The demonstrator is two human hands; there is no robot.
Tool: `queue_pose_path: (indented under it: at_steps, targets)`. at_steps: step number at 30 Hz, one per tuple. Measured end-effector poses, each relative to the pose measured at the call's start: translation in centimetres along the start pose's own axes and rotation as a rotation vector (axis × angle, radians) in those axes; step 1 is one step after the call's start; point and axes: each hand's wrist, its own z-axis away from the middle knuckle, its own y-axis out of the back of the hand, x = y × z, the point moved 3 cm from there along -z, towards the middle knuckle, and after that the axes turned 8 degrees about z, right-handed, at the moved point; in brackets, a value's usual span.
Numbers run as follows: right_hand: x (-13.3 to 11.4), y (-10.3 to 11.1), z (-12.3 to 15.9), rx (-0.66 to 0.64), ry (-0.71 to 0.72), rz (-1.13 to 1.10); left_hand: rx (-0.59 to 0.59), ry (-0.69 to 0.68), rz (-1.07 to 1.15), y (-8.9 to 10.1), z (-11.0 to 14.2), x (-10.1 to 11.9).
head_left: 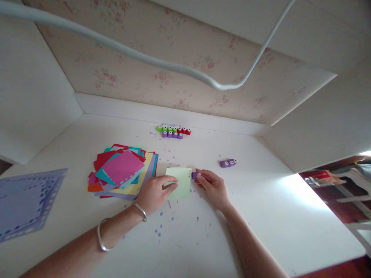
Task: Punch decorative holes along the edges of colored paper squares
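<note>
A pale green sheet of paper [181, 183] lies in front of me with a few small punched holes near its upper right corner. My left hand [158, 193] grips its left side between thumb and fingers. At the sheet's right edge, my right hand [213, 187] is closed around a small purple craft punch [194, 175], with the thumb on top. Whether the paper's edge sits inside the punch cannot be made out. Purple paper bits [158, 231] are scattered on the white table below the sheet.
Left of the sheet is a messy pile of coloured paper [123, 168]. Farther left lie punched lavender sheets [26, 204]. Green, red and purple punches [172, 134] stand in rows near the wall, more purple punches [228, 163] at right. A white cable [145, 58] crosses above.
</note>
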Motion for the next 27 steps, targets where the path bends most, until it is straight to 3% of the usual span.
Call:
queue_pose_path:
  at_steps: [9,27]
  targets:
    - [-0.10,-0.01,0.12,0.001,0.030,-0.016,0.001,0.078,-0.025,0.27,-0.14,0.44]
    - [-0.47,-0.28,0.41,0.050,0.059,0.129,0.014,0.090,0.028,0.54,-0.05,0.81]
